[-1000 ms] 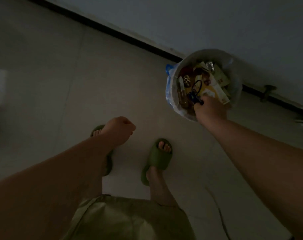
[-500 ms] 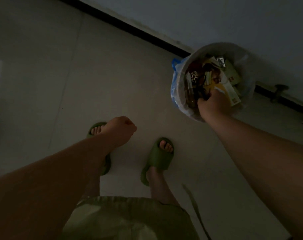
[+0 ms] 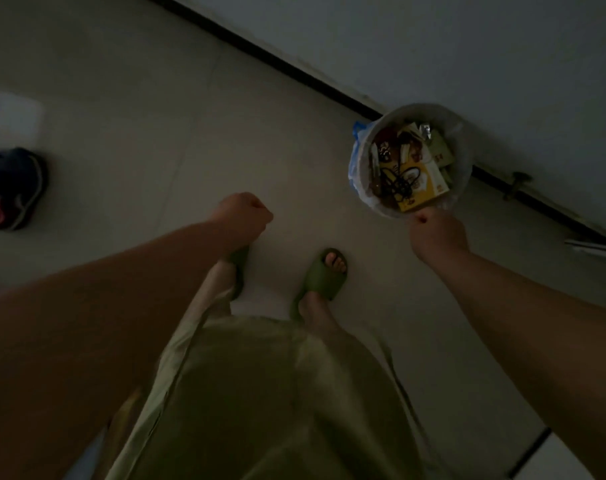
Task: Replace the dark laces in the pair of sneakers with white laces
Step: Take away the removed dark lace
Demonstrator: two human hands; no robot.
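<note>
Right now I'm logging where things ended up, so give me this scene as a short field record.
dark laces: lying on top of the rubbish in the bin
bin: lined, on the floor by the wall
right hand: closed, empty, just below the bin
left hand: fist, nothing visible in it
sneakers: on the floor, far left

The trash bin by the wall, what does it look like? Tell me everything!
The trash bin is small and round, lined with a thin pale plastic bag with a blue edge. It stands upright on the floor by the wall, full of wrappers. Dark laces lie tangled on top. The right hand is just beside its rim.
</note>
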